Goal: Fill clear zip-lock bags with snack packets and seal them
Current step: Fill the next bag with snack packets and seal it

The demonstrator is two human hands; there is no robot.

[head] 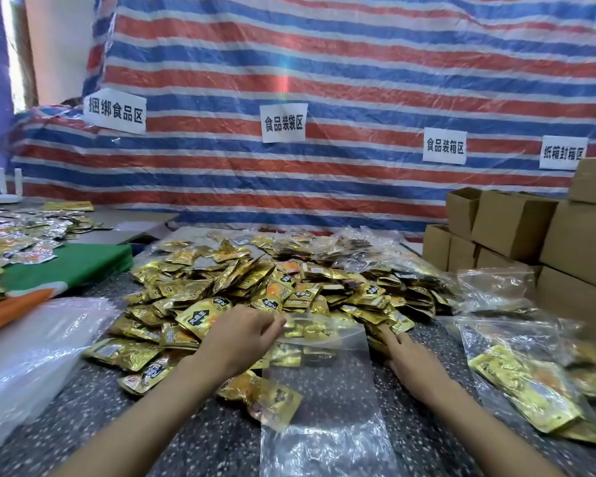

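A clear zip-lock bag [327, 401] lies flat on the speckled table, its mouth toward a big heap of gold snack packets [255, 290]. My left hand [241, 335] pinches the bag's top edge at the left corner. My right hand [401, 352] lies at the bag's right edge with straight fingers touching packets at the heap's near side. One gold packet [265, 397] lies beside my left wrist, partly under the bag.
Filled clear bags of packets [530, 383] lie at the right. A stack of empty clear bags [31, 359] lies at the left. Cardboard boxes [547, 242] stand at the back right. A green and orange cloth [62, 266] and more packets [21, 242] are at the far left.
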